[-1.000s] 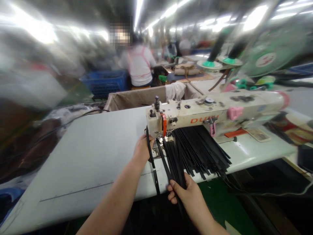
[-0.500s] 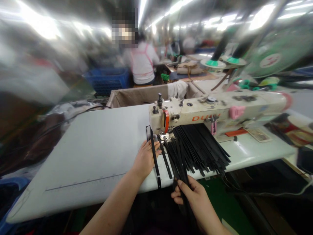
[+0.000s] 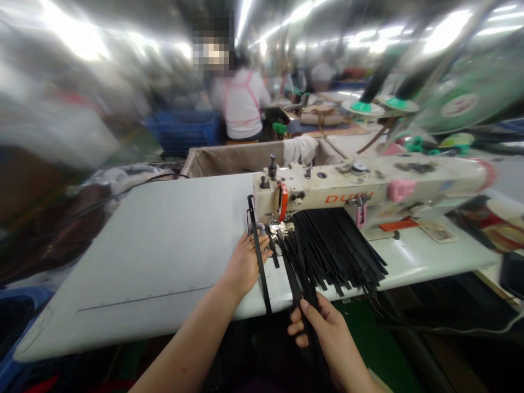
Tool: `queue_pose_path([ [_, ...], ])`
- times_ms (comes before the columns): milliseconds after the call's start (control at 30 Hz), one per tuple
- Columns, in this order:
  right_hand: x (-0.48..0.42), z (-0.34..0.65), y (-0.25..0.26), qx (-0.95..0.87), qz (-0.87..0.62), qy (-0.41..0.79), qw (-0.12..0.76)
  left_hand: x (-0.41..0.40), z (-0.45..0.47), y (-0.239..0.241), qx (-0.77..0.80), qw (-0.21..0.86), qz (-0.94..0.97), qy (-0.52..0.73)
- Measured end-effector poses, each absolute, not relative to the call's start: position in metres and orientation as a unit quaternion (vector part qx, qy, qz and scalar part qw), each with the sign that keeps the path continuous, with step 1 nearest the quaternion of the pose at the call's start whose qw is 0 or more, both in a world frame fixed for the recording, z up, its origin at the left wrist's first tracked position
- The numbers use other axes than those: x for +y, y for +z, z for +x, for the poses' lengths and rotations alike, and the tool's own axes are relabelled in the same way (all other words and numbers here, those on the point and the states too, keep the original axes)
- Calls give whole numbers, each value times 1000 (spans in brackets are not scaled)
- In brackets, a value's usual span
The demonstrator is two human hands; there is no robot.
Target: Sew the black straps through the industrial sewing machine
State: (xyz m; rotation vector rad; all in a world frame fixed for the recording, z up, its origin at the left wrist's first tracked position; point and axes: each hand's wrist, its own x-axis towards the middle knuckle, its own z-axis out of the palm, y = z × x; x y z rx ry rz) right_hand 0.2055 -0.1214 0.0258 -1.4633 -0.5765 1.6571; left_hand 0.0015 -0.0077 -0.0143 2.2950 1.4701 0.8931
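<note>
Head view: right hand (image 3: 317,322), five o'clock, grips black strips (image 3: 303,278), apparently keeping them bunched. Left hand (image 3: 244,265), six o'clock, outstretched beside sewing machine (image 3: 347,185), perhaps steadying something; cannot tell if grasping.

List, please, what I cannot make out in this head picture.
Head view:
Pile: far ends hidden behind the machine.
Strips in the right hand: lower ends lost in darkness below.
Left forearm: cut off by the bottom edge.
Round label: blurred, unreadable.
</note>
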Motion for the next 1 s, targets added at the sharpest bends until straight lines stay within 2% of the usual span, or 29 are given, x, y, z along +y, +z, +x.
queue_pose_path([
  [1000, -122, 205, 21, -277, -576, 650, 411, -5, 6, -15, 532, 114, 787, 291],
])
